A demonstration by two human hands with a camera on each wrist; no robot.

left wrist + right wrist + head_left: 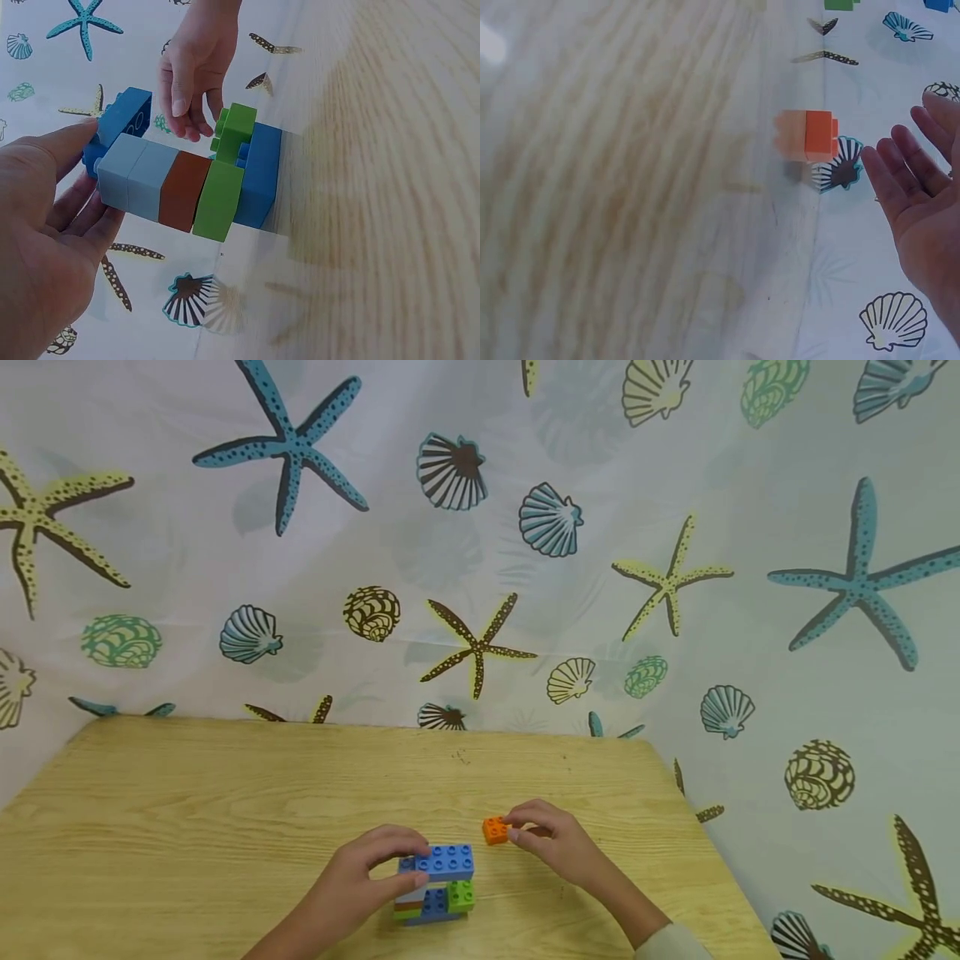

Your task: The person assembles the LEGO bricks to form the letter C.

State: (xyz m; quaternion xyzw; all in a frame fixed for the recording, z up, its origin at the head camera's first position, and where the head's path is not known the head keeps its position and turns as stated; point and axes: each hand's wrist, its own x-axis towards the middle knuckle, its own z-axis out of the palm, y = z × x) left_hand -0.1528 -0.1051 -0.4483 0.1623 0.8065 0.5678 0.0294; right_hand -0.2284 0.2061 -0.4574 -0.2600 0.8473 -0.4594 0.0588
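Note:
A small tower of toy building bricks stands on the table, topped by a long blue brick. Its column stacks pale grey bricks, a reddish-brown brick and a green brick over a blue base brick. A second green brick sits on the base's right end. My left hand grips the tower's upper left end between thumb and fingers. To the right lies an orange brick. Beside it my right hand reaches with loosely extended fingers, holding nothing; the right wrist view shows a gap between fingertips and brick.
The wooden table runs back to a pale curtain printed with starfish and shells. More of this curtain hangs along the table's right edge.

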